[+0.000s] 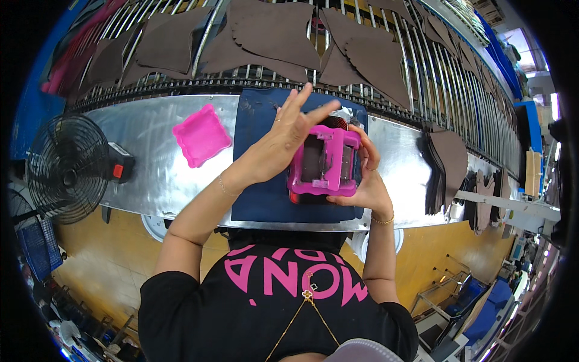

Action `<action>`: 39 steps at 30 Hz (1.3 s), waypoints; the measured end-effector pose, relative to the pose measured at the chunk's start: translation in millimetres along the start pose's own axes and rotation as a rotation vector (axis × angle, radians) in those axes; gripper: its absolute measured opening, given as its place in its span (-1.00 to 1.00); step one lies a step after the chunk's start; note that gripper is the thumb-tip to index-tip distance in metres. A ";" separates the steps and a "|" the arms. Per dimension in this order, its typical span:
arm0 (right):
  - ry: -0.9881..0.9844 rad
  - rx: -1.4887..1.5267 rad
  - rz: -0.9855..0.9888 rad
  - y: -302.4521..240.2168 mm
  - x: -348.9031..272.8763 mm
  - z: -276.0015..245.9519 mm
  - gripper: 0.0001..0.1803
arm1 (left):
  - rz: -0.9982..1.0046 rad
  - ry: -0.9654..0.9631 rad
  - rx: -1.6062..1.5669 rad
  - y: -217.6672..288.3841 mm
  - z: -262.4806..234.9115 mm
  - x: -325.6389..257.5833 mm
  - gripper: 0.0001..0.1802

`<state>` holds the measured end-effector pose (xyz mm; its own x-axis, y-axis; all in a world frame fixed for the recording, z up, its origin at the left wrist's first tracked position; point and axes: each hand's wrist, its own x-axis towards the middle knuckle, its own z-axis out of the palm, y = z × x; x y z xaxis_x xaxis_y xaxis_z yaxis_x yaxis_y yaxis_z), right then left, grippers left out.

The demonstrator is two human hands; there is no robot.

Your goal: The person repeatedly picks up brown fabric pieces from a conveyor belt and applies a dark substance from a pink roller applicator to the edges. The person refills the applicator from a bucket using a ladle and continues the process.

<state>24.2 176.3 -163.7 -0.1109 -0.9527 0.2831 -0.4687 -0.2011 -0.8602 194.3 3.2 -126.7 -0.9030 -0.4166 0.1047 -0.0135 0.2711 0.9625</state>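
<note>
A bright pink plastic frame point(332, 163) with a scalloped edge and dark, smudged insides is up over the dark blue mat point(259, 199). My right hand point(371, 181) is closed on its right side, with fingers at the far corner and the thumb at the near edge. At its upper left is my left hand point(286, 136), fingers stretched and spread; whether it touches the frame, I cannot tell. Under the frame's near edge shows a dark and red part. A dark, red-dotted thing point(338, 122) is partly hidden just beyond. To the left lies a pink scalloped tray point(202, 136).
The shiny metal table point(145, 163) carries a black fan point(66, 169) at its left end. Along the far side runs a rack of metal rods point(208, 36) bearing flat brown pieces point(274, 27). A stack of brown pieces point(446, 163) hangs at the right.
</note>
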 end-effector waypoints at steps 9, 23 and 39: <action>0.275 0.263 0.005 -6.9 -2.5 17.6 0.45 | -0.054 0.214 -0.391 -12.9 -15.3 -20.1 -0.06; 1.132 -0.273 0.001 -91.5 -24.5 10.6 0.20 | -0.294 -0.259 -1.267 71.5 106.2 0.0 -0.11; 1.440 -0.480 0.023 -90.9 -281.1 -0.8 -0.18 | -0.684 -0.530 -1.327 80.3 300.8 -25.7 -0.21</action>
<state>97.3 462.5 -164.7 -0.7245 0.1304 0.6769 -0.6558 0.1719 -0.7351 87.2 296.7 -127.4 -0.9289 0.2779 -0.2448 -0.3512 -0.8709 0.3439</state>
